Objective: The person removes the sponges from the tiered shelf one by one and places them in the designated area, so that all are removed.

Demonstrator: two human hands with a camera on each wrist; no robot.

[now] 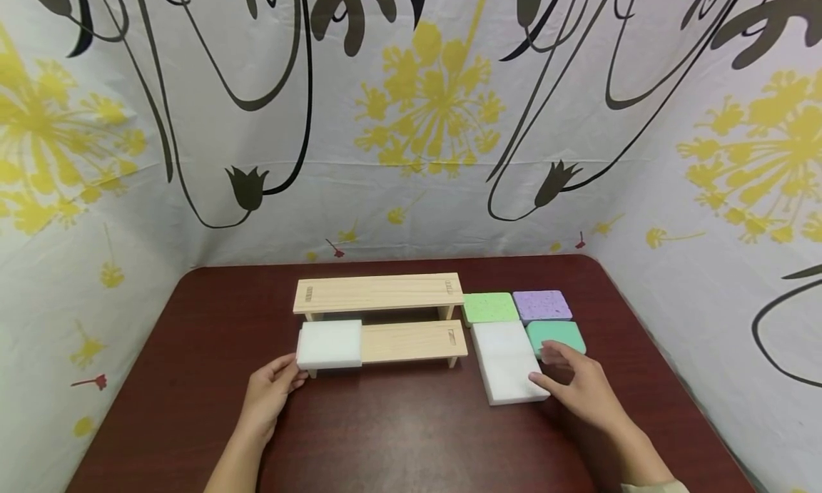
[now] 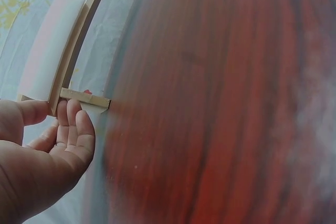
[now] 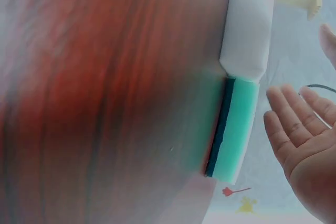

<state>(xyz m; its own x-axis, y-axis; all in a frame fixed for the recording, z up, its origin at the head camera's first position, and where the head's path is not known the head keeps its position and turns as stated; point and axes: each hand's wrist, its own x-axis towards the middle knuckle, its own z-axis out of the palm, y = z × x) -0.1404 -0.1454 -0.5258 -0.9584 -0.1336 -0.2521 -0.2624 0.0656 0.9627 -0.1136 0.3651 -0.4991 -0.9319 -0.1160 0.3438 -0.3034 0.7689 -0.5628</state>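
Note:
My left hand [image 1: 271,392] grips the left end of the front wooden shelf [image 1: 411,342]. In the left wrist view the thumb lies at the board's end, fingers [image 2: 84,135] curled beside the shelf leg. A white sponge [image 1: 330,343] lies flat on that shelf's left end. My right hand [image 1: 587,386], fingers spread and holding nothing, hovers over the right-hand sponges. Beneath it, white sponges [image 1: 504,357] lie end to end on the table. Beside them is a teal sponge [image 1: 561,336], whose dark scouring layer faces down in the right wrist view.
Behind the front shelf stands a longer wooden shelf [image 1: 379,293] on short legs. A light green sponge [image 1: 490,308] and a purple sponge [image 1: 542,305] lie right of it. The dark red table [image 1: 398,436] meets patterned cloth [image 1: 411,215] at its back and sides.

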